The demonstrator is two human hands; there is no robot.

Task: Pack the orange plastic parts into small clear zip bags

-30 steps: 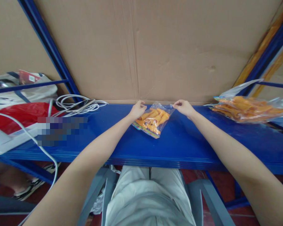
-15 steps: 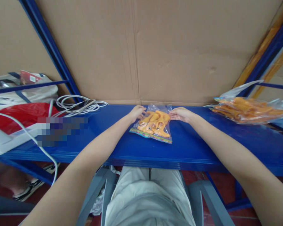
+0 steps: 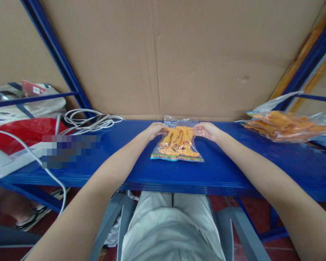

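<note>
A clear plastic bag (image 3: 177, 149) with a colourful printed strip along its near edge lies on the blue tabletop (image 3: 119, 154). Inside it are several orange, hollow-ended pieces that look like soft plastic or rubber figures; their exact kind is unclear. My left hand (image 3: 155, 131) grips the bag's left side near the top, fingers closed at its edge. On the opposite side, my right hand (image 3: 208, 131) holds the right edge at about the same height, fingers together. The bag's transparent far end sticks up beyond both hands.
At the right stands a pile of similar bags (image 3: 285, 127) with orange contents. Coiled white cable (image 3: 95, 121), a red bag (image 3: 29, 132) and a canvas bag (image 3: 35, 105) are at the left. A cardboard panel (image 3: 195, 65) rises behind the table.
The bag has turned from tilted to nearly square with the table edge, its printed strip now almost level. The orange pieces appear more spread out. Both hands stay at its sides.
</note>
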